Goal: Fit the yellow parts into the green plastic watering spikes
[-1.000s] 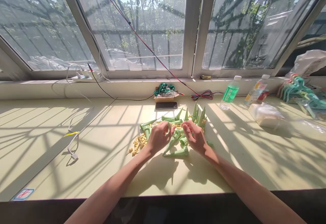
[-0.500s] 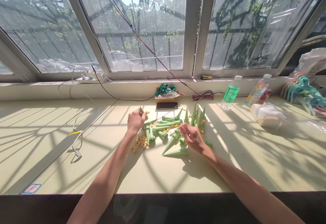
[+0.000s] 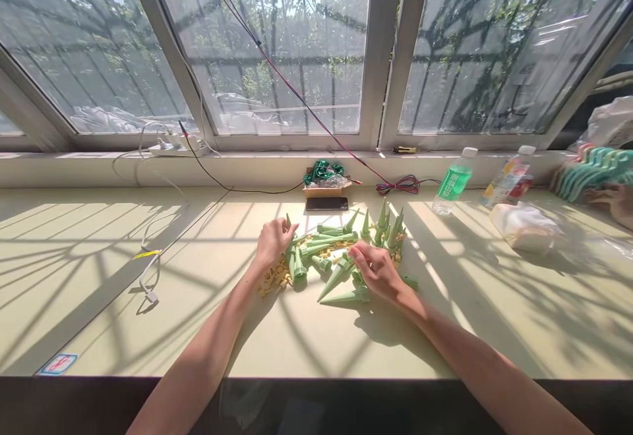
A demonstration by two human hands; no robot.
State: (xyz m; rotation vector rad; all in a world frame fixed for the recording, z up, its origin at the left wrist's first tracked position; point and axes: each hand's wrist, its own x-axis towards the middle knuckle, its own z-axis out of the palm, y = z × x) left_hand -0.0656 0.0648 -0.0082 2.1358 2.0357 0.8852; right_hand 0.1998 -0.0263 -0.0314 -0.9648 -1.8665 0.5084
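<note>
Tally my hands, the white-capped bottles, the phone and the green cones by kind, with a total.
Left hand and right hand: 2
White-capped bottles: 2
Phone: 1
Green cones: too overlapped to count
Total without cones: 5

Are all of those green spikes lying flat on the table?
No, several green spikes point upward just beyond the right hand, while others lie on their sides.

Your left hand (image 3: 273, 240) drawn away from your right hand (image 3: 378, 270) to the left end of the green conical spikes (image 3: 333, 282), slightly nearer them than half a second ago, another person's hand (image 3: 620, 203) come into view beside the pastel hangers (image 3: 586, 170).
</note>
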